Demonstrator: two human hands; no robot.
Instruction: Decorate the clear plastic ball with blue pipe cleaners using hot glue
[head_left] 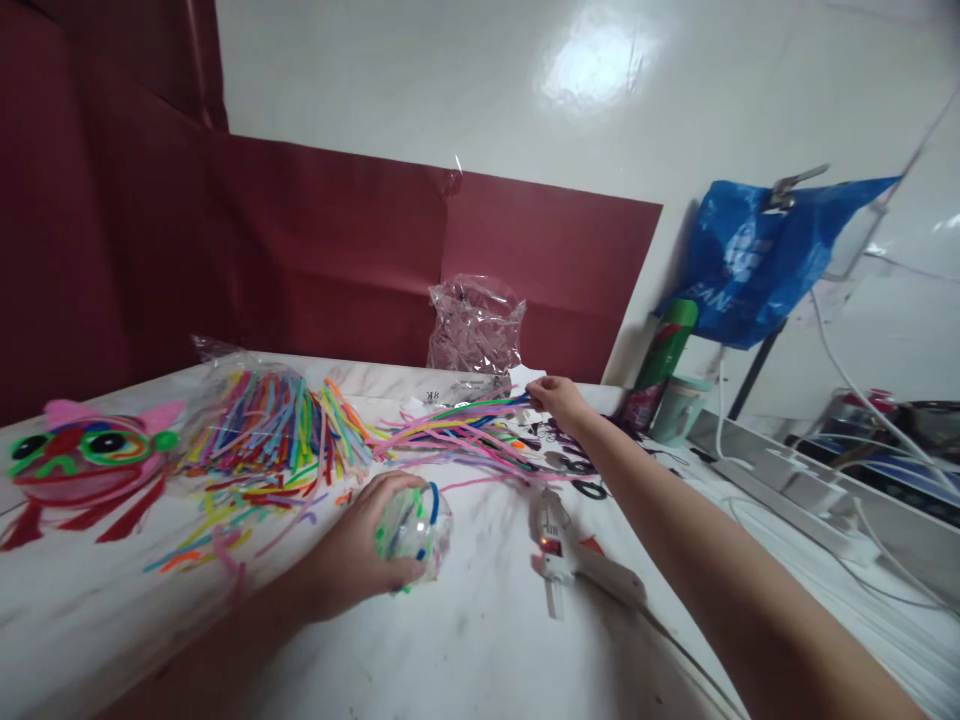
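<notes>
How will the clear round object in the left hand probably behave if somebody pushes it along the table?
The clear round object would probably roll, since its visible outline is curved. It may be light for its size, as it is see-through and looks hollow. The coloured pieces seen on it might make any roll uneven.

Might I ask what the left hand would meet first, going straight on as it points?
Beyond its clear round ball, the left hand would probably meet a long pink fuzzy stem; depth is unclear.
</notes>
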